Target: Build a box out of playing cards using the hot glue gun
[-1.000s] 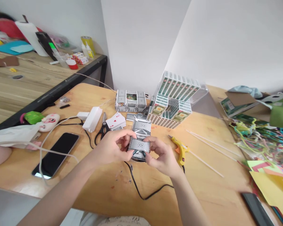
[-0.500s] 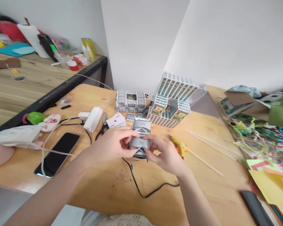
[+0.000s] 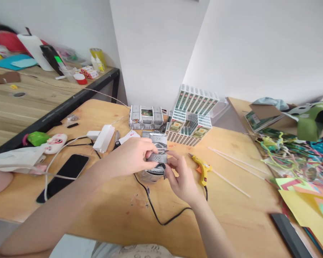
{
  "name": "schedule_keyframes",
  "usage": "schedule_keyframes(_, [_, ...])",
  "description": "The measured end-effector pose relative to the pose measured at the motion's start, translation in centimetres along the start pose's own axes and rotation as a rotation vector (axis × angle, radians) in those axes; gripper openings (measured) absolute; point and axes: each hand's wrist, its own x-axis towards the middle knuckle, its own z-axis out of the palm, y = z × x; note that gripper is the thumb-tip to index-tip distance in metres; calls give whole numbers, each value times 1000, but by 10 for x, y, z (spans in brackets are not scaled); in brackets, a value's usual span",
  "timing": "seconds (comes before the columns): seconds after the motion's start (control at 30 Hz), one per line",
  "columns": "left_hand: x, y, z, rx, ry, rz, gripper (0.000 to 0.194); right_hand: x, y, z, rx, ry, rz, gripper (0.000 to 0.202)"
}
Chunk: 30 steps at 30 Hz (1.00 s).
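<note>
A grey patterned model built from playing cards (image 3: 154, 176) stands at the middle of the table. My left hand (image 3: 133, 154) pinches a grey card piece (image 3: 157, 158) at its left edge, over the top of the model. Curled at the right edge of the same piece, my right hand (image 3: 179, 175) has its thumb and index finger close to the card; whether they grip it is too small to tell. Behind them sits another grey card model (image 3: 146, 118). Loose playing cards (image 3: 130, 136) lie partly hidden behind my left hand.
A yellow glue gun (image 3: 202, 168) with a black cord lies right of my hands, near thin white sticks (image 3: 233, 173). Stacked card boxes (image 3: 190, 118) stand behind. Scissors (image 3: 117, 139), a white power adapter (image 3: 104, 138) and a phone (image 3: 63, 177) are at the left.
My right fingers have loosened and spread a little at the card piece's right edge. My left hand still holds its left side. The view has shifted slightly, and more of the model's front shows.
</note>
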Motion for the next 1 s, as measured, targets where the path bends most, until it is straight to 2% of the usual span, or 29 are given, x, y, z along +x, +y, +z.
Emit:
schedule_keyframes(0.1, [0,0,3,-5,9,11,8,-16,13,-5,-73,223,78,26])
schedule_keyframes(0.17, [-1,-1,4,-16,25,11,9,-32,32,-14,-230,432,265,22])
schedule_keyframes(0.23, [-2,-2,5,-11,44,12,9,-52,55,-26,-460,571,505,27])
schedule_keyframes(0.3, [-3,-3,5,16,57,10,9,-69,79,-35,-713,608,701,38])
schedule_keyframes(0.37, [-4,-2,5,52,58,2,11,-80,99,-38,-787,629,808,52])
schedule_keyframes(0.43, [-3,0,5,80,35,-9,12,-81,112,-37,-856,564,1004,65])
schedule_keyframes(0.47, [-3,1,5,91,22,-14,12,-79,117,-36,-864,551,1050,69])
schedule_keyframes(0.7, [-9,7,6,65,11,-98,20,-54,135,-35,-886,604,1115,74])
schedule_keyframes(0.87, [-15,8,7,-36,15,-136,23,-59,137,-44,-860,563,1072,60])
schedule_keyframes(1.0, [-16,7,9,21,0,-92,24,-67,134,-51,-827,485,986,55])
